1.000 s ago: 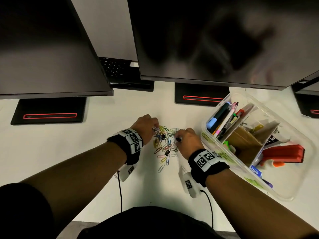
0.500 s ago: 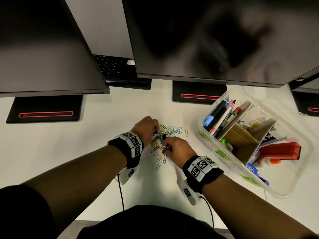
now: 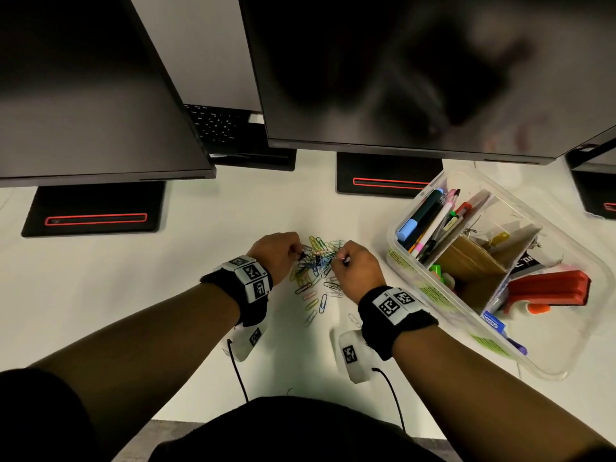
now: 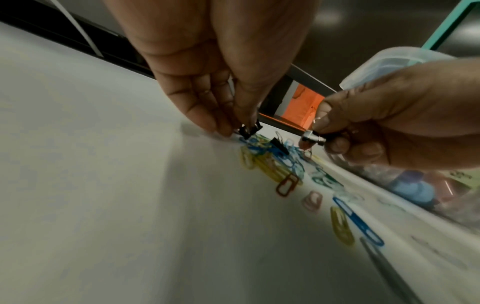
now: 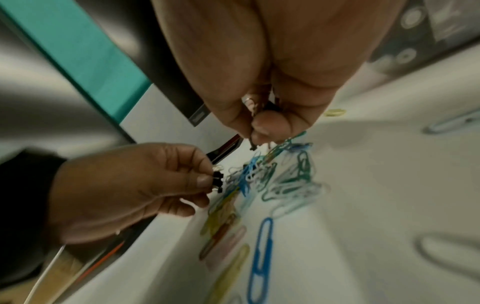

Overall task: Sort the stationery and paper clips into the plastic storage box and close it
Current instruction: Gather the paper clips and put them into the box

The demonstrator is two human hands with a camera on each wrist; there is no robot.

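Note:
A heap of coloured paper clips (image 3: 316,271) lies on the white desk between my hands. My left hand (image 3: 278,253) pinches a small black binder clip (image 4: 249,129) at the heap's left edge; the same clip (image 5: 217,181) shows in the right wrist view. My right hand (image 3: 353,266) pinches another small black binder clip (image 4: 313,137) over the heap's right side. One more black binder clip (image 4: 279,145) lies among the paper clips. The clear plastic storage box (image 3: 550,371) stands open to the right, holding pens (image 3: 430,221), cardboard dividers and a red stapler (image 3: 550,290).
Two large dark monitors (image 3: 416,71) overhang the back of the desk on black bases (image 3: 93,211). A keyboard (image 3: 216,123) sits behind them. Stray paper clips (image 3: 321,303) trail toward me. Wrist camera cables (image 3: 238,371) run off the desk's front edge.
My right hand went left and toward me into the heap, then came back up to its right side holding a binder clip. My left hand stayed at the heap's left edge.

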